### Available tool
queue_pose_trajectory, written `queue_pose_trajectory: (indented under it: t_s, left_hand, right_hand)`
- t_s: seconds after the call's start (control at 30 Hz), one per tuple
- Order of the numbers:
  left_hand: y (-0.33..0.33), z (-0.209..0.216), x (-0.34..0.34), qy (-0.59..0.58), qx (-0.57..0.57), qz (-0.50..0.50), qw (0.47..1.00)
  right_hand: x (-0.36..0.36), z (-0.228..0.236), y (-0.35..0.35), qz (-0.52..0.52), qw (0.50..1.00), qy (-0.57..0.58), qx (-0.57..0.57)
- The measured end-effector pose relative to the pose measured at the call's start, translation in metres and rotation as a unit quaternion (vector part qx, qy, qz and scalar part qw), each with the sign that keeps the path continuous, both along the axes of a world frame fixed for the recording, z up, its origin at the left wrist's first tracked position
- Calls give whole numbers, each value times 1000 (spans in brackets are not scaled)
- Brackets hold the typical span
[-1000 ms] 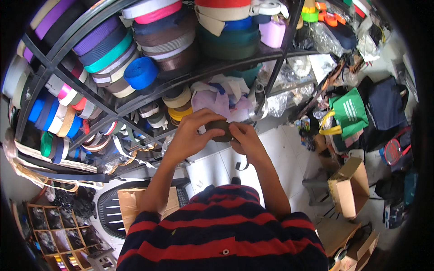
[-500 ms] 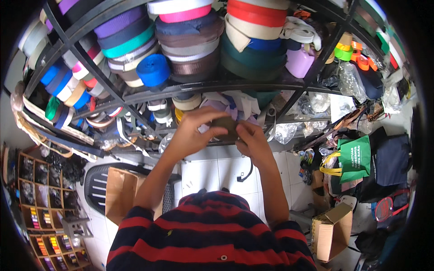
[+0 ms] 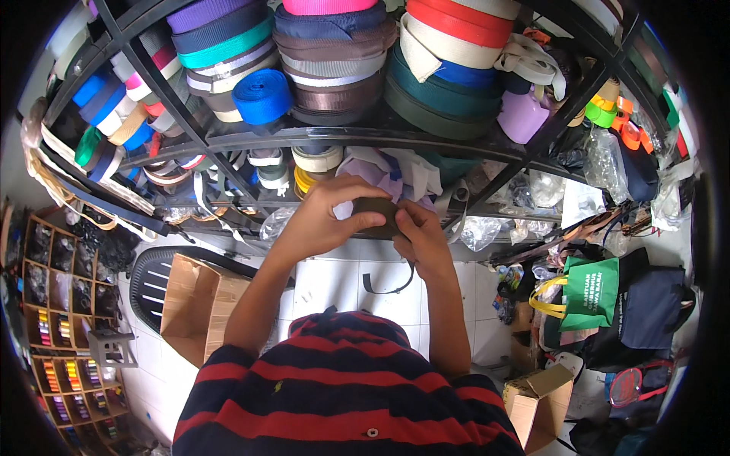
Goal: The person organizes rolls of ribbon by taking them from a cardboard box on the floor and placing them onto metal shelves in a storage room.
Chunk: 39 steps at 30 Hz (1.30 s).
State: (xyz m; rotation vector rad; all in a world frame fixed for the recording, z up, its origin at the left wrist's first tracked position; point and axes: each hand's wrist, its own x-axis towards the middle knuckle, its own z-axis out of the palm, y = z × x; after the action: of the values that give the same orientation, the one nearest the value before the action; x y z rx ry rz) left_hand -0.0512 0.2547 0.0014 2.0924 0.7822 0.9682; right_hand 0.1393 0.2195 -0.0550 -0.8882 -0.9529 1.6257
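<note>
Between my two hands is a small roll of dark olive webbing, held up in front of the shelf. My left hand clasps its left side, thumb in front and fingers over the top. The thumb and fingers of my right hand pinch its right edge. A loose dark strap end hangs below my right hand and curls to the left above the floor. My palms hide part of the roll.
A black metal rack ahead bears many rolls of webbing, among them a blue roll. Cardboard boxes stand at left and right. A black chair is at left; a green bag hangs at right.
The view has shifted slightly. The hanging strap end has swung left and now curves more widely. Both hands keep their hold on the roll, with little change in the fingers.
</note>
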Motion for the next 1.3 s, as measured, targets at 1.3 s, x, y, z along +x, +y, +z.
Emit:
queue_pose_trajectory:
  t_s: [1.3]
  left_hand:
    - [13, -54, -67, -105, -234, -44, 966]
  right_hand:
    - [-71, -18, -27, -59, 990, 33, -122]
